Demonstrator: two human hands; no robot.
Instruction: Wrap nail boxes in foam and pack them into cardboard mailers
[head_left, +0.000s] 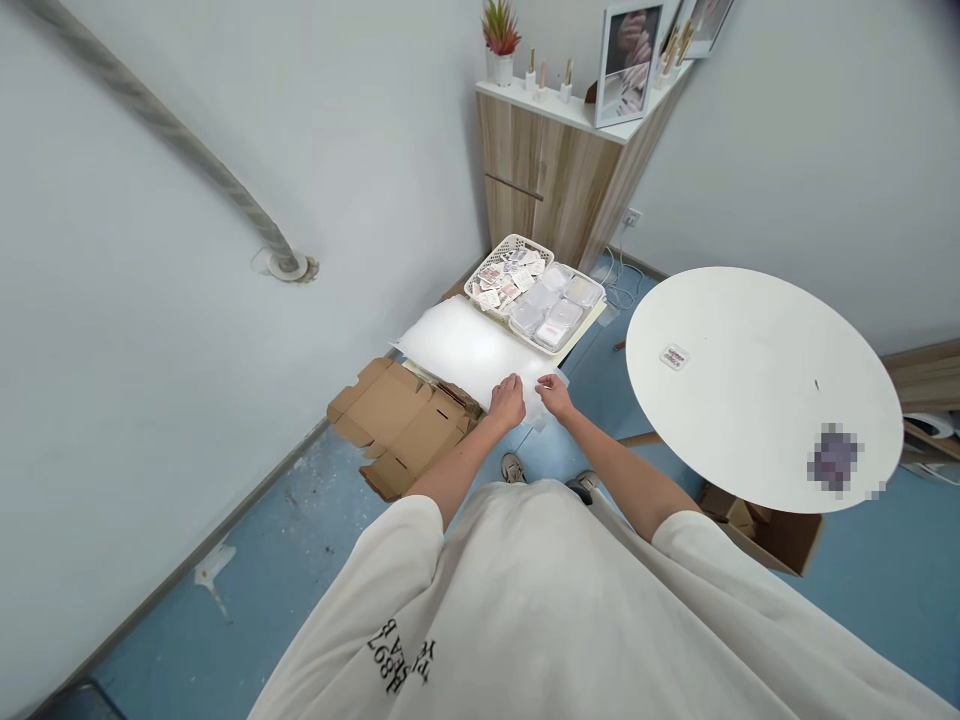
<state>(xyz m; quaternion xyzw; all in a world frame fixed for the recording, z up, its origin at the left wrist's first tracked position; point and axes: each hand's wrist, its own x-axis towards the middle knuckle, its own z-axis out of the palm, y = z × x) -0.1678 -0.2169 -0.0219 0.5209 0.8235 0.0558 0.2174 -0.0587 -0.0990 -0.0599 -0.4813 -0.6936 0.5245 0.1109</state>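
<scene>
Both my hands are over the near edge of a white sheet-topped surface (461,343). My left hand (508,402) is closed, its fingers bent together and resting on or just above the white surface. Beside it, with a small gap between, my right hand (553,395) curls thumb and fingers inward in a pinch. Whatever either hand holds, if anything, is too small to make out. Beyond them sit a white basket (475,288) of small printed cards or packets and a white tray (553,351) of clear plastic boxes.
Flattened cardboard (397,405) lies left of my hands. A round white table (757,380) on the right carries a small clear card-like piece (674,357). Under it stands an open carton (787,540). A wooden cabinet (555,165) with frames and bottles stands behind.
</scene>
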